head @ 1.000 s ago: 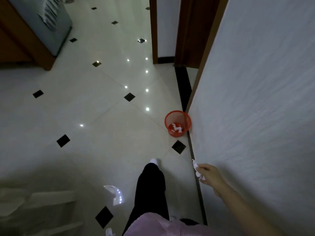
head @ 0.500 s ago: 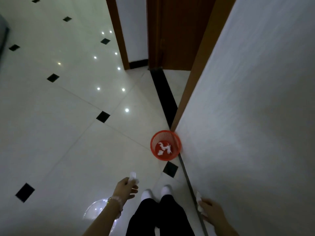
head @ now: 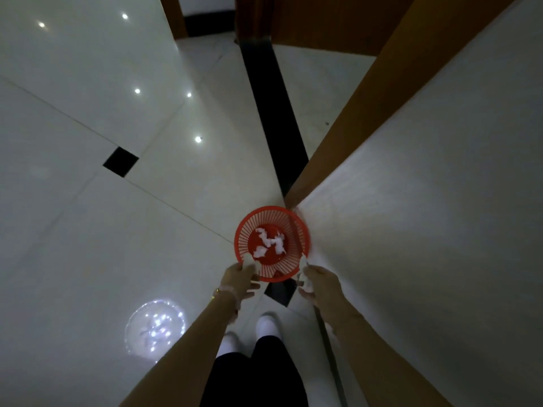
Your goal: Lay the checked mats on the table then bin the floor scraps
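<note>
A small red slatted bin stands on the tiled floor against the white wall's corner, with white paper scraps lying in its bottom. My left hand is at the bin's near left rim, pinching a white scrap. My right hand is at the near right rim, closed on another white scrap. Both hands sit just short of the bin's opening. No checked mats or table are in view.
A white wall runs close along my right, ending in a brown wooden door frame. A black threshold strip leads to a doorway ahead. Glossy white floor tiles with black insets spread to the left. My feet stand just behind the bin.
I have walked up to the red bin, which is now directly below me. Both hands, each still holding a scrap, have reached forward to the bin's near rim.
</note>
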